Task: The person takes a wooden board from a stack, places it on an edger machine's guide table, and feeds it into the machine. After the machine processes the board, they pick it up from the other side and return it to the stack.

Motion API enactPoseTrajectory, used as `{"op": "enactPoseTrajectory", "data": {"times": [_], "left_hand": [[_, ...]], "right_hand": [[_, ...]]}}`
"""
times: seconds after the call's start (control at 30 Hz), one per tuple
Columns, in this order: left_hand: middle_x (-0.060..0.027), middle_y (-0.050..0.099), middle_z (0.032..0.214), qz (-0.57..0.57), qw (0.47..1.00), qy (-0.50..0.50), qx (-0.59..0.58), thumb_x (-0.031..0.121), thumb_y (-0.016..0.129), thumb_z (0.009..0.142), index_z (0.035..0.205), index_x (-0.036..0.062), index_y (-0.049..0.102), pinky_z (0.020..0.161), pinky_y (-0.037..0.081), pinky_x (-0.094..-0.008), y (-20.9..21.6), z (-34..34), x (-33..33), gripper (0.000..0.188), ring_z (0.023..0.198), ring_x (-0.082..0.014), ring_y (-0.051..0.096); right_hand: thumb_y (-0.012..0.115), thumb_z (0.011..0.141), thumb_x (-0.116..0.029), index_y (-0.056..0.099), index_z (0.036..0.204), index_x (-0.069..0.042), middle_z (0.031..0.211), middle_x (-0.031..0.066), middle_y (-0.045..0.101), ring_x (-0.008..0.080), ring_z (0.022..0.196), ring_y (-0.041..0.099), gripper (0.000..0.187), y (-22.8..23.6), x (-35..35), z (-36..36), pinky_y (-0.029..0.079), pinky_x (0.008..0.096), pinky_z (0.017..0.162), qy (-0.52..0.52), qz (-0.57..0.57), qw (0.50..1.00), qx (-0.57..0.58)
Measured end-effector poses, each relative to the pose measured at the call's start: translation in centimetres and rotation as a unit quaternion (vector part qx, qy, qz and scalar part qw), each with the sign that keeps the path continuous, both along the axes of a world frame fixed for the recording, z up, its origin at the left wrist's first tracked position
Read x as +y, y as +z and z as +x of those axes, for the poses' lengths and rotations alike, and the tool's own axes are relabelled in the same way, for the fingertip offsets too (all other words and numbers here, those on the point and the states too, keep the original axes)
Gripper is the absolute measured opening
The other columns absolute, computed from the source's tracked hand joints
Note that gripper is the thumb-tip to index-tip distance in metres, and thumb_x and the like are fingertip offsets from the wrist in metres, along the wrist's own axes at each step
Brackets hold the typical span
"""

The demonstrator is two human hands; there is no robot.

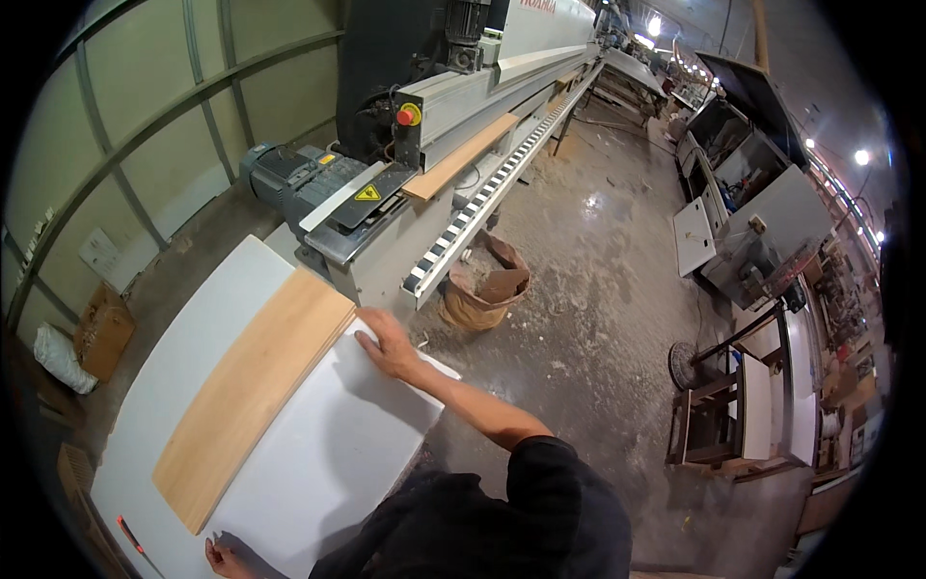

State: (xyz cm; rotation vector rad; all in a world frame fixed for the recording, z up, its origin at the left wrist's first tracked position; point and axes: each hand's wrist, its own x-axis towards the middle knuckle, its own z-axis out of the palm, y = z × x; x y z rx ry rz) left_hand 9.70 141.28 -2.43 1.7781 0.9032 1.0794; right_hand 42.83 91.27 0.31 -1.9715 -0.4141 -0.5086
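A stack of long wood-grain boards point(256, 396) lies slantwise on a white panel-topped surface point(328, 434) in front of me. My right hand point(388, 347) is at the far end of the stack, its fingers against the corner and its thumb apart, over the white panel. Close to the near end of the boards is my left hand point(224, 560), partly cut off by the lower edge. Its visible fingers are loosely bent and apart, with nothing seen in them. A red-and-black cutter-like tool point(130, 534) lies left of the boards.
Ahead stands a long machine point(453, 125) with a red stop button point(405, 117), a motor point(289, 179) and a roller track point(482, 207). A wood-grain strip point(463, 154) rests on it. Below is a sack point(487, 285); a wooden frame point(738, 410) stands right, a cardboard box point(104, 331) left.
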Motion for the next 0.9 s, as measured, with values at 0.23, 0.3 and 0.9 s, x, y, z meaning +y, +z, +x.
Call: {"op": "enactPoseTrajectory", "data": {"times": [0.23,0.3,0.9], "left_hand": [[0.0019,0.050,0.072,-0.085,0.987,-0.122,0.059,0.010,0.058,0.084,0.106,-0.0066,0.057,0.052,0.034,-0.0206,-0.2,6.1,-5.9,0.028,0.061,-0.0063,0.042],[0.0023,0.048,0.071,-0.088,0.979,-0.178,0.036,0.011,0.060,0.084,0.105,-0.0054,0.060,0.053,0.035,-0.0208,1.1,8.9,-9.0,0.026,0.061,-0.0069,0.043],[-0.0025,0.058,0.077,-0.212,0.928,-0.303,0.046,0.005,0.063,0.085,0.107,-0.0037,0.060,0.066,0.046,-0.0252,6.7,28.4,-24.9,0.024,0.071,-0.0096,0.054]], "right_hand": [[0.057,0.085,-0.013,0.053,0.117,-0.001,0.114,0.0207,0.054,0.0371,0.105,0.050,0.034,0.5,-4.7,3.9,0.041,0.0419,0.092,-0.070,-0.065,0.995,-0.027],[0.059,0.084,-0.012,0.053,0.116,0.002,0.117,0.0222,0.052,0.0386,0.108,0.048,0.036,3.3,-5.6,5.4,0.040,0.0426,0.094,-0.083,-0.085,0.993,-0.018],[0.041,0.096,-0.035,0.044,0.132,0.000,0.139,0.0198,0.040,0.0342,0.131,0.034,0.051,-1.1,-17.7,24.4,0.027,0.0434,0.108,-0.076,-0.355,0.932,-0.004]]}}
